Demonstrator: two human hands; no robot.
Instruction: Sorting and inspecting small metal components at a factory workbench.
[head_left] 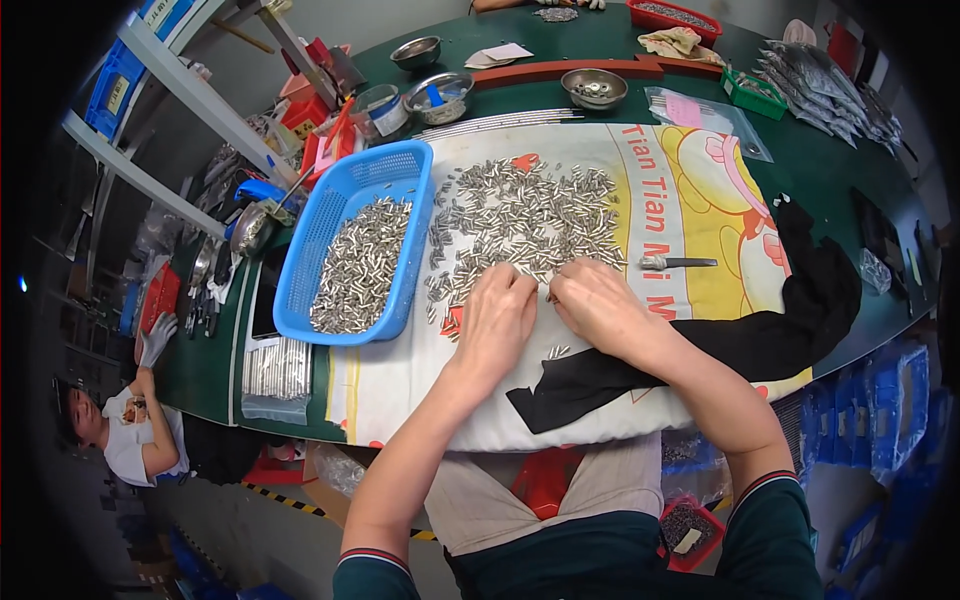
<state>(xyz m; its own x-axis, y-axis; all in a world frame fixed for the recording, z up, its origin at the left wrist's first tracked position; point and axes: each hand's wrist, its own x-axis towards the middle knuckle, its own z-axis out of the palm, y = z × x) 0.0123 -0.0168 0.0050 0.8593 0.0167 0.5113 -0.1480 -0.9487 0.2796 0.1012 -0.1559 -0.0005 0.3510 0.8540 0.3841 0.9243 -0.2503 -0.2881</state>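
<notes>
Many small silvery metal pins lie spread over a cloth with a yellow cartoon print. At the near edge of this spread, my left hand is closed, its fingertips pinched together. My right hand is beside it, also closed in a pinch, fingertips close to the left hand's. Whatever sits in the fingers is hidden or too small to name. Left of the spread stands a blue plastic basket with a heap of the same pins. A few loose pins lie just below my hands.
A black cloth runs under my right forearm. A dark-handled tool lies right of the pins. Metal bowls, a clear jar and thin rods are at the back. Another person is at the far left.
</notes>
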